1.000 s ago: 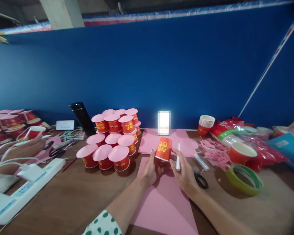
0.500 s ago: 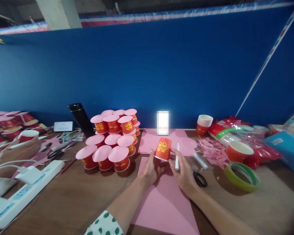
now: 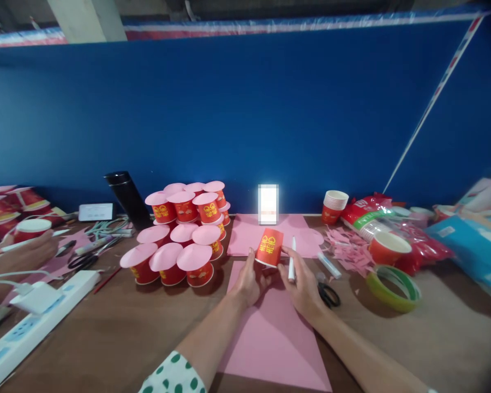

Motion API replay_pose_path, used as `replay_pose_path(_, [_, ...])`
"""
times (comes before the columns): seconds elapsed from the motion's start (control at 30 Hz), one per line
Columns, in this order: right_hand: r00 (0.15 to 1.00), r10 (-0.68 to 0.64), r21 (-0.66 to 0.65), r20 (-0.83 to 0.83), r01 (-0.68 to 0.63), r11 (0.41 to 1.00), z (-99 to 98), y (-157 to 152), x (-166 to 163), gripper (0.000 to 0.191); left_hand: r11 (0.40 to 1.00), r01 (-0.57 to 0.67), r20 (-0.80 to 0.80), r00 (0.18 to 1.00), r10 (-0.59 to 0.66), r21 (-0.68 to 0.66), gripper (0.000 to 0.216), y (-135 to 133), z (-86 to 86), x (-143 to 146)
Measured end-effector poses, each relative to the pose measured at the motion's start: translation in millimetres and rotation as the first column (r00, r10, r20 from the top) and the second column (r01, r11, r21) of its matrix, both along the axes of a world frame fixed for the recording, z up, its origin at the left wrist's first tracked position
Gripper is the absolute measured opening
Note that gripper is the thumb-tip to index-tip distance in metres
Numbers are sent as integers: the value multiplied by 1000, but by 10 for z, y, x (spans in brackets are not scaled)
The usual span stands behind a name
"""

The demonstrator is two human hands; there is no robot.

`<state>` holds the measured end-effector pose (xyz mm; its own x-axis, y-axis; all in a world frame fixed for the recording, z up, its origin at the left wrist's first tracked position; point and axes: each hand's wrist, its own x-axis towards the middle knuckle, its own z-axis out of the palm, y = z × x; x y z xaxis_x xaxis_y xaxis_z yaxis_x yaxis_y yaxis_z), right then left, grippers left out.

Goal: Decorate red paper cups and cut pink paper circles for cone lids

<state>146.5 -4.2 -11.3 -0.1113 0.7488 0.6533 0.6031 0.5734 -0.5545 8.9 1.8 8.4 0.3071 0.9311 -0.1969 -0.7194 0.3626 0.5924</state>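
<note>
A red paper cup [image 3: 270, 246] with gold characters is held in front of me, tilted, its white rim at the bottom. My left hand [image 3: 249, 281] is closed on its left side, the thumb on the wall. A white marker [image 3: 292, 261] points upward in my right hand [image 3: 300, 284], whose fingers also reach the cup's lower right side. Beneath both hands lies a long pink paper sheet [image 3: 276, 344]. Another pink sheet [image 3: 245, 237] is spread behind the cup. To the left stand several red cups [image 3: 199, 275] upside down, topped with pink paper discs [image 3: 194, 256].
Scissors [image 3: 329, 295], a tape roll [image 3: 393, 289], pink scraps [image 3: 347, 251] and stacked cups [image 3: 334, 207] lie to the right. On the left are a power strip [image 3: 36, 327], a black flask [image 3: 126, 199] and another person's hand [image 3: 28, 251] with a cup.
The view has turned slightly right, so the table things sit further left. The cup in my hands is tipped a little more upright. Both hands keep their hold.
</note>
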Motion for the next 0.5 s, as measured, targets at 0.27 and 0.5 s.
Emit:
replay_pose_path(0.27, [1000, 7, 6, 8, -7, 1000, -15, 0, -6, 36, 999, -50, 11, 999, 49, 20, 55, 8, -23, 1])
replay_pose_path(0.5, [1000, 11, 37, 5, -11, 999, -28, 10, -5, 40, 998, -61, 13, 998, 61, 17, 55, 2, -17, 7])
